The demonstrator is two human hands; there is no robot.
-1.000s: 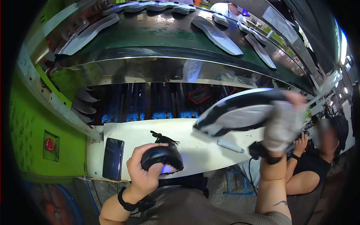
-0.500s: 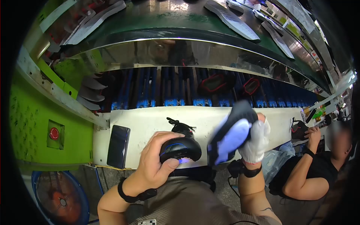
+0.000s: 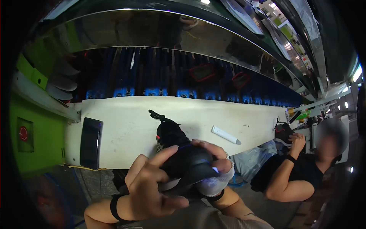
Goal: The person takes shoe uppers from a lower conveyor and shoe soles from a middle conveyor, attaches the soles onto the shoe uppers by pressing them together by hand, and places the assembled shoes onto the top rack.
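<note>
A black shoe (image 3: pixel 169 131) with a lace loop at its far end is held low over the near edge of the white table, between both my hands. A dark sole (image 3: pixel 196 171) lies against the shoe's underside; how closely they meet is hard to see. My left hand (image 3: pixel 146 187) grips the near left side, fingers bent and thumb below. My right hand (image 3: pixel 219 166), in a white glove with bare fingertips, wraps the right side. Purple light falls on the sole and glove. Beyond my right hand, a white pen-shaped tool (image 3: pixel 225 134) with a grey tip rests on the table.
A dark phone (image 3: pixel 91 143) lies on the left of the white table (image 3: pixel 122 114). Blue-ended rollers (image 3: pixel 152 91) run behind it, with red-edged dark pieces. A red button (image 3: pixel 23 133) sits on the green panel. At right, a co-worker (image 3: pixel 289 171) handles another black shoe (image 3: pixel 284 131).
My right hand has brought the sole leftward onto the shoe, and both hands now hold them together. The pen-shaped tool has come into view. My head view has shifted.
</note>
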